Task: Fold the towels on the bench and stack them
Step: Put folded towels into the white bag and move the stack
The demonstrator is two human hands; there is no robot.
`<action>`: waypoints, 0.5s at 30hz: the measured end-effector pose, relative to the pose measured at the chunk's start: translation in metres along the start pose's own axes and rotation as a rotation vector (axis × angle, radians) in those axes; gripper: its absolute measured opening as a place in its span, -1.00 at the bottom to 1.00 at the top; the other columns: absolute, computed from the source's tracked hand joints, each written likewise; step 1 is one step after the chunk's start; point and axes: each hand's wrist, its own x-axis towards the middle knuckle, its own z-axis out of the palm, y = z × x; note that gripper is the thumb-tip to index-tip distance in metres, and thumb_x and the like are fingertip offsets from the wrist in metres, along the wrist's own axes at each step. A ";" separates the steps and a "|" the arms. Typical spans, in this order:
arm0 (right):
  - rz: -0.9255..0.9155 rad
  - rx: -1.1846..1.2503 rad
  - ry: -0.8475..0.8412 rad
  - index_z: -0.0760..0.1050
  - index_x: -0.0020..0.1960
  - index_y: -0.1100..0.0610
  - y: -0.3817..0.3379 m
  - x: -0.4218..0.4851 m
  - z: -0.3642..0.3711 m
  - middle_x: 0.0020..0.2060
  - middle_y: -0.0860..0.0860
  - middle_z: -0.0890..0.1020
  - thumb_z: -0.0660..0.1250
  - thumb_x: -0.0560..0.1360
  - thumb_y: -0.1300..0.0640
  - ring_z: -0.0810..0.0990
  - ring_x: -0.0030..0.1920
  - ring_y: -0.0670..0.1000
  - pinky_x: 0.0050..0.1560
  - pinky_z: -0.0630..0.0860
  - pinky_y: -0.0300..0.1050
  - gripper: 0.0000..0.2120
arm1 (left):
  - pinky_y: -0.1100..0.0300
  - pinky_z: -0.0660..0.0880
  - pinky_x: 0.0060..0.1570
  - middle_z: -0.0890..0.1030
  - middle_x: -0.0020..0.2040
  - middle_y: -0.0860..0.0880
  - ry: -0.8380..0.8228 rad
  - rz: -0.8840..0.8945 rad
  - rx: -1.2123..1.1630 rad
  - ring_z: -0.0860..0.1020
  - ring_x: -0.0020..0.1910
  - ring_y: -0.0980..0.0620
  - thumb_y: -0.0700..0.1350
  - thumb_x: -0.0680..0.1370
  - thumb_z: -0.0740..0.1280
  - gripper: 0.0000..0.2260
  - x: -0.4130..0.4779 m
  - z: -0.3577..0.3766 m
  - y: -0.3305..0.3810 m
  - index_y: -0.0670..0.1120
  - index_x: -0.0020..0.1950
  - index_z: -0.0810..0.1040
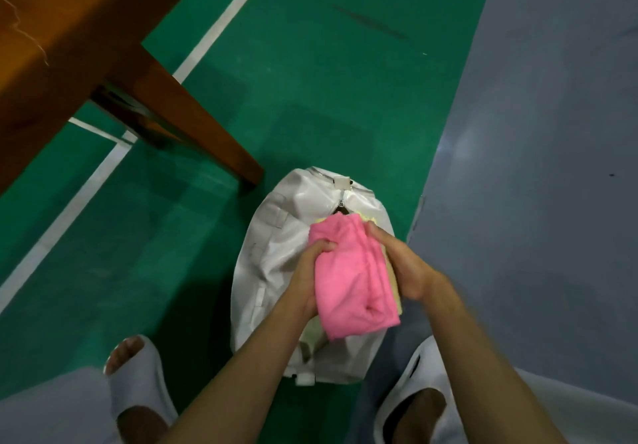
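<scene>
Pink towel (348, 281) in left hand (305, 274) and right hand (405, 264), fingers (324, 246) curled round it, seemingly above bag (276, 236).

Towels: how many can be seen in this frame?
2 for sure: the pink towel held by left hand and right hand over the white bag, and a yellow towel under it. Pale cloth in the bag's opening may be a third; more may be hidden inside.

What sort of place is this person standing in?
Probably an indoor sports court, perhaps for badminton: the green floor carries painted white lines, a grey floor borders it, and a wooden bench stands alongside.
</scene>
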 end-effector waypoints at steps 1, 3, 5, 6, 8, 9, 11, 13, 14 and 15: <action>0.024 -0.106 0.046 0.54 0.39 0.11 -0.001 0.007 -0.002 0.22 0.20 0.67 0.62 0.25 -0.32 0.62 0.27 0.24 0.42 0.44 0.20 -0.15 | 0.00 0.54 0.06 0.63 -0.06 -0.21 -0.030 -0.008 -0.036 0.63 -0.09 -0.14 -0.12 0.58 0.16 -0.68 0.006 0.001 -0.002 -0.28 0.12 0.59; 0.052 -0.246 0.162 0.51 0.36 0.05 -0.002 0.019 0.001 0.12 0.13 0.72 0.71 0.17 -0.14 0.71 0.13 0.19 0.27 0.58 0.19 -0.16 | -0.04 0.53 0.15 0.61 -0.02 -0.22 -0.086 0.032 -0.069 0.61 0.00 -0.17 -0.08 0.54 0.21 -0.65 0.018 -0.001 -0.008 -0.28 0.18 0.55; 0.057 -0.248 0.247 0.50 0.33 0.12 0.000 0.032 0.006 0.09 0.10 0.71 0.65 0.21 0.07 0.74 0.02 0.12 0.02 0.68 0.04 -0.27 | -0.06 0.51 0.20 0.59 0.01 -0.19 -0.068 0.111 -0.027 0.59 0.04 -0.15 -0.05 0.52 0.27 -0.67 0.029 -0.007 -0.012 -0.24 0.17 0.55; 0.058 -0.214 0.268 0.51 0.28 0.18 0.001 0.040 0.006 0.08 0.09 0.69 0.58 0.30 0.14 0.73 -0.01 0.05 -0.10 0.67 -0.09 -0.41 | -0.10 0.51 0.21 0.60 0.03 -0.16 -0.010 0.171 0.052 0.59 0.05 -0.13 -0.03 0.53 0.30 -0.70 0.035 -0.012 -0.014 -0.20 0.14 0.56; 0.103 -0.220 0.291 0.56 0.17 0.20 -0.001 0.048 0.008 0.02 0.07 0.67 0.49 0.42 0.13 0.71 -0.09 -0.04 -0.19 0.64 -0.22 -0.64 | -0.14 0.55 0.21 0.67 0.06 -0.07 0.161 0.258 0.395 0.63 0.07 -0.06 0.18 0.54 0.31 -0.62 0.040 -0.025 -0.019 -0.10 0.13 0.59; 0.149 -0.265 0.305 0.60 0.14 0.19 -0.002 0.050 0.008 0.00 0.10 0.70 0.52 0.37 0.03 0.72 -0.08 0.00 -0.11 0.67 -0.16 -0.60 | -0.12 0.58 0.21 0.69 0.10 -0.04 0.263 0.307 0.604 0.65 0.10 -0.02 0.31 0.55 0.25 -0.52 0.037 -0.031 -0.023 -0.04 0.19 0.61; 0.215 -0.364 0.375 0.64 0.11 0.13 0.002 0.056 0.007 0.00 0.14 0.73 0.53 0.16 -0.13 0.73 -0.01 0.13 0.12 0.66 0.09 -0.41 | -0.11 0.58 0.23 0.67 0.17 -0.02 0.368 0.574 1.015 0.63 0.16 0.00 0.38 0.63 0.07 -0.44 0.027 -0.048 -0.034 0.01 0.32 0.56; 0.182 -0.374 0.458 0.62 0.12 0.10 0.007 0.060 0.008 -0.01 0.10 0.72 0.51 0.18 -0.13 0.72 0.00 0.13 0.15 0.64 0.10 -0.44 | -0.06 0.44 0.41 0.54 0.40 -0.11 0.312 0.791 1.312 0.52 0.37 -0.07 0.34 0.66 0.03 -0.37 0.017 -0.066 -0.051 -0.10 0.50 0.41; 0.157 -0.360 0.489 0.63 0.11 0.10 0.009 0.062 0.009 -0.01 0.08 0.72 0.50 0.24 -0.11 0.71 -0.01 0.11 0.15 0.64 0.07 -0.49 | -0.01 0.32 0.51 0.40 0.53 -0.13 0.274 0.790 1.418 0.39 0.50 -0.06 0.37 0.63 0.07 -0.26 0.013 -0.075 -0.058 -0.16 0.59 0.28; 0.148 -0.346 0.517 0.63 0.09 0.09 0.009 0.061 0.013 -0.03 0.06 0.73 0.51 0.28 -0.10 0.72 -0.02 0.10 0.15 0.65 0.06 -0.55 | 0.02 0.21 0.57 0.28 0.60 -0.13 0.257 0.757 1.549 0.27 0.58 -0.05 0.41 0.59 0.14 -0.15 0.012 -0.084 -0.065 -0.20 0.64 0.18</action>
